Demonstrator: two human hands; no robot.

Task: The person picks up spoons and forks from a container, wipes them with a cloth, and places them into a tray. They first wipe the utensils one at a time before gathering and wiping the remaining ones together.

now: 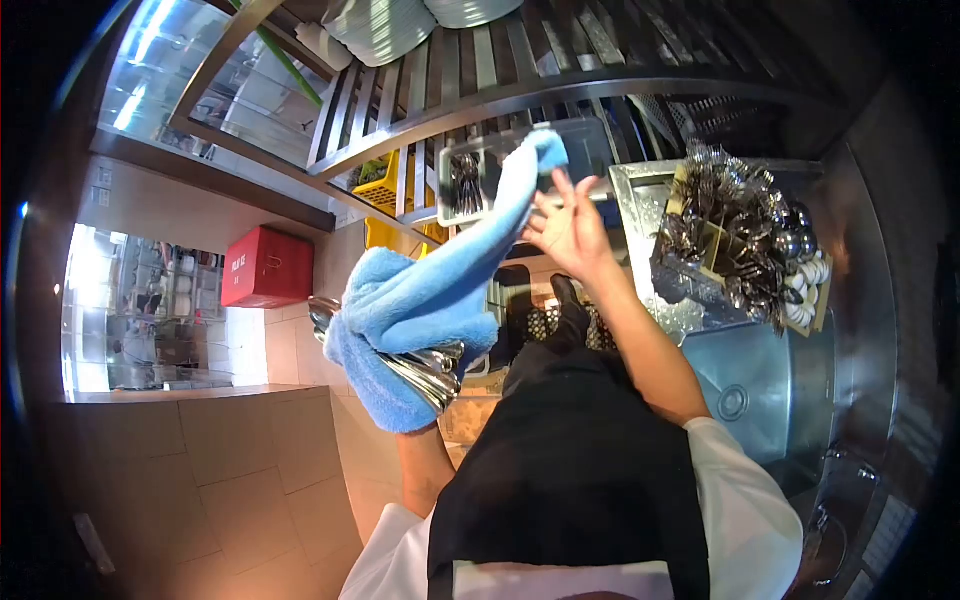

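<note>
A light blue towel [420,295] is wrapped around a bundle of shiny metal cutlery [428,378], whose ends stick out on both sides. My left hand is hidden under the towel at the end of my left forearm [424,468], closed around the bundle from below. One long end of the towel stretches up and to the right through the air. Close beside that raised end is my right hand [570,230], its fingers spread and nothing in its palm.
A grey plastic bin [443,185] with cutlery [466,185] lies ahead, under a slatted metal rack [500,110] bearing stacked plates [385,28]. Upright cutlery [735,225] and white spoons [806,285] crowd the right counter, beside a steel sink [765,375]. A red box [267,267] stands left.
</note>
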